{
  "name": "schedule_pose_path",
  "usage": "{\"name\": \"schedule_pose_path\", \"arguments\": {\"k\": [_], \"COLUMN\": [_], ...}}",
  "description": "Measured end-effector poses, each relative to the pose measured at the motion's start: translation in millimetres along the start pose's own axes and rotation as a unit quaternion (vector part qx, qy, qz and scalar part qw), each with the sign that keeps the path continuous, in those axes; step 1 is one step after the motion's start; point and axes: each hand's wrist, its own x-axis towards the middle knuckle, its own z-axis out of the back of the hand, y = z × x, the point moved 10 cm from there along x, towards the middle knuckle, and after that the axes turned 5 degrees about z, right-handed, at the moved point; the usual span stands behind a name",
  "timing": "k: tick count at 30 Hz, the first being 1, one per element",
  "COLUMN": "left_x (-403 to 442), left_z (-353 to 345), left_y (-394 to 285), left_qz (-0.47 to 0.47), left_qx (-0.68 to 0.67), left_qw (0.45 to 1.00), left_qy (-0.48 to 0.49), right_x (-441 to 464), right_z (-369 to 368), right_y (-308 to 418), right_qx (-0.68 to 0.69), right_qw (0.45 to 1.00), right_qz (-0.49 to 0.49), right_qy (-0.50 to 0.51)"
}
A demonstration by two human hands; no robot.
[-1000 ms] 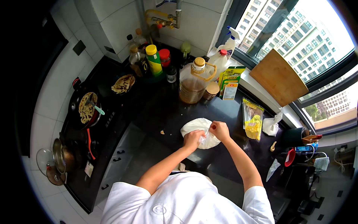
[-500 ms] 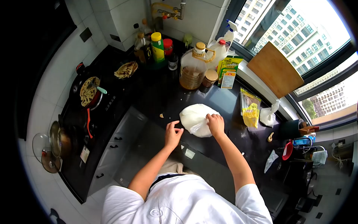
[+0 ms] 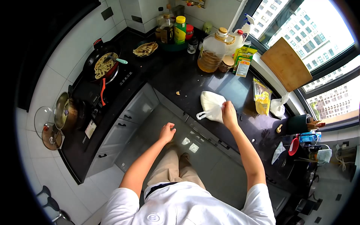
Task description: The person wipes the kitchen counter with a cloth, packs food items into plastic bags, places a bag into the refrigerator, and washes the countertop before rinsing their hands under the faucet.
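Note:
A white plastic bag (image 3: 210,103) with pale contents rests near the front edge of the dark counter. My right hand (image 3: 229,112) is closed on the bag's gathered right side. One loop of the bag droops toward the counter's front edge. Away from the counter, over the floor, my left hand (image 3: 167,132) hangs with loosely curled fingers, a small gap at the thumb, and nothing in it.
On the left, a frying pan (image 3: 105,67) holds cooked flatbread and a spatula; an open pot (image 3: 64,111) stands nearer. A flatbread plate (image 3: 145,49), an oil jug (image 3: 210,54) and seasoning bottles stand behind. A cutting board (image 3: 287,64) leans against the window.
The bag, spread flat before, is now bunched up and smaller in my right hand. My left hand has drawn back from the counter, its fingers more curled. The view has shifted.

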Motion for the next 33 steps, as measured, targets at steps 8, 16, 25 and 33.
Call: {"name": "schedule_pose_path", "arguments": {"k": [8,16,25,33], "left_x": [100,162,193,108], "left_z": [-65,-131,-158,-65], "left_y": [51,67,56,165], "left_qz": [0.068,0.053,-0.064,-0.113], "left_qx": [0.046,0.063,0.030,0.060], "left_qw": [0.985,0.966,0.970,0.982], "left_qy": [0.150,0.245,0.233,0.138], "right_x": [-104,-186,-210,-203], "right_z": [18,-45,-123,-179], "right_y": [48,99,101,108], "right_qx": [0.102,0.148,0.189,0.115], "right_qw": [0.973,0.918,0.892,0.929], "right_qz": [-0.208,-0.368,-0.403,-0.352], "right_qy": [0.006,-0.026,-0.075,-0.015]}}
